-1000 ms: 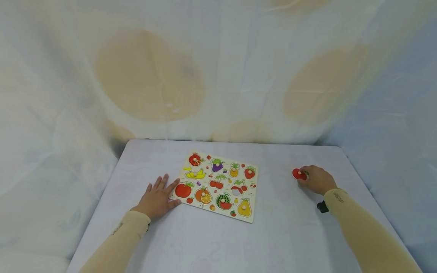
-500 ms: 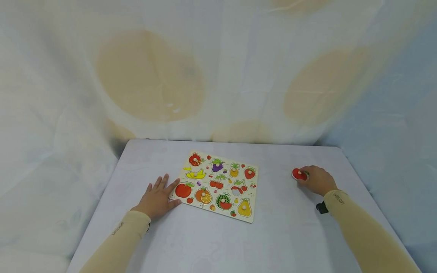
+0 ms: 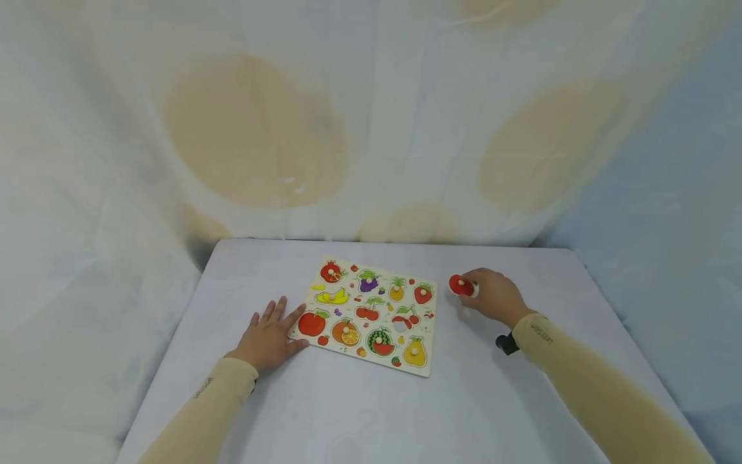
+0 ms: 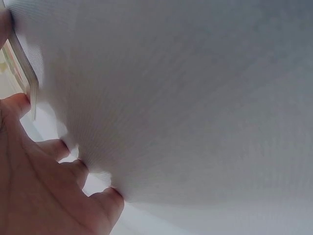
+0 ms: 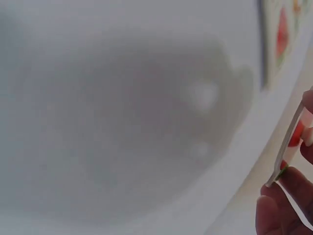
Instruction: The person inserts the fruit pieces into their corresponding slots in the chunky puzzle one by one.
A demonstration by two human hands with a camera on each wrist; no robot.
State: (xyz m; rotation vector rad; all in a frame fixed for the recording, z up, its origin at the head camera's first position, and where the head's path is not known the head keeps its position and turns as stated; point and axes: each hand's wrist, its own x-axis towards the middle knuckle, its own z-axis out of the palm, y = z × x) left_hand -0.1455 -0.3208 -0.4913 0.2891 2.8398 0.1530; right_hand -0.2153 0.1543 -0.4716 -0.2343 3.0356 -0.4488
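Note:
A pale fruit puzzle board [image 3: 350, 309] lies slightly turned on the table. My left hand [image 3: 266, 338] rests spread at its near-left corner, thumb and index finger touching the edge. The left wrist view shows the fingertips of the left hand [image 4: 39, 196] down on the cloth and the board edge [image 4: 27, 73] beside them. Right of the board, my right hand [image 3: 495, 299] pinches a red fruit puzzle piece [image 3: 456, 285] with a small knob. In the right wrist view the piece [image 5: 293, 137] is held off the table, seen nearly edge-on, with a green leaf.
Several knobbed pieces, such as the pear [image 3: 414, 352] and the watermelon [image 3: 379, 341], sit in the board. The large apple picture [image 3: 311, 323] shows no knob. White cloth covers the table [image 3: 359, 419]. Spotted fabric [image 3: 406, 161] hangs behind its far edge.
My right hand has carried the red fruit piece leftward from the table's right side to just right of the board. The left hand and the board stay nearly where they were.

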